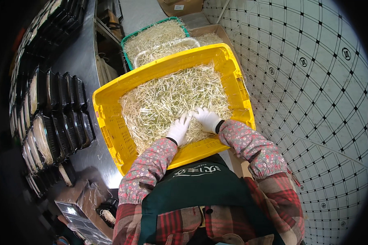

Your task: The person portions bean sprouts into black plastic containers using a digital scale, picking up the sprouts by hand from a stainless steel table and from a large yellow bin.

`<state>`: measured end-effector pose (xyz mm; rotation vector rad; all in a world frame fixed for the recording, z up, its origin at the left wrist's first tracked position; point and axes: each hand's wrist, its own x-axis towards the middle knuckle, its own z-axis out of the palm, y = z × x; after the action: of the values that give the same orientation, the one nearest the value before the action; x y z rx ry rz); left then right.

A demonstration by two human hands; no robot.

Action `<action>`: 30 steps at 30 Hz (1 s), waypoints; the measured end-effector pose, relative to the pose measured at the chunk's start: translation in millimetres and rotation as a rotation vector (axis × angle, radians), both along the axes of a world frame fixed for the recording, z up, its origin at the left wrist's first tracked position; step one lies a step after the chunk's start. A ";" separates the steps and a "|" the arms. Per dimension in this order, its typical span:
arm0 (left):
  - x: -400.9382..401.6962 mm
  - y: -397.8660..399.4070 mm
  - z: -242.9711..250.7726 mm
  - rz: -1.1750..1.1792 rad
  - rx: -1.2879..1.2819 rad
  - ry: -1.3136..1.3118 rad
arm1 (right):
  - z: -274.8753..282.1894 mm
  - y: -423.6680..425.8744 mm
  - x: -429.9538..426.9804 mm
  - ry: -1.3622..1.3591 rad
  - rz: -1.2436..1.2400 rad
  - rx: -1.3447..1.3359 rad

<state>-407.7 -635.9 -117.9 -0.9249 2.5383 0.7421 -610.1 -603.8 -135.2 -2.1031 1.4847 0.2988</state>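
A yellow perforated plastic crate sits right before me, tilted in the view. Pale bean sprouts with some greenish bits cover its bottom in a thick layer. My left hand, in a white glove, rests on the sprouts near the crate's closer side. Just to its right, my right hand, also white-gloved, touches the sprouts with its fingers bent over them. The fingertips of both hands come close together. Whether either hand pinches any sprouts cannot be made out.
Black plastic trays holding pale sprouts stand stacked on a stainless-steel table at left. Beyond the crate are a green crate, a white basket and a cardboard box. A co-worker's gloved hand shows beside a carton.
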 end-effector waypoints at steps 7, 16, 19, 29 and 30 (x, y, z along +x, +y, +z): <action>16.1 -35.0 41.6 0.561 0.297 0.721 | 82.3 -46.0 -41.7 -0.409 -0.368 0.027; 39.4 -47.3 15.4 0.938 0.405 0.525 | 71.4 -43.3 -46.2 -0.201 -0.564 0.118; 48.5 -20.8 3.1 0.438 -0.223 0.163 | 71.6 -15.5 -25.4 0.158 -0.347 -0.052; 35.2 -60.8 13.8 0.250 0.183 0.452 | 36.7 -48.9 -34.1 -0.449 -0.270 0.111; 31.6 -80.0 16.6 0.264 0.141 0.447 | 44.2 -69.8 -37.4 -0.361 -0.231 0.058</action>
<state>-376.1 -715.9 -101.3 -1.1677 2.7100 1.3200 -647.5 -673.6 -91.0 -1.8016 1.4577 -0.1187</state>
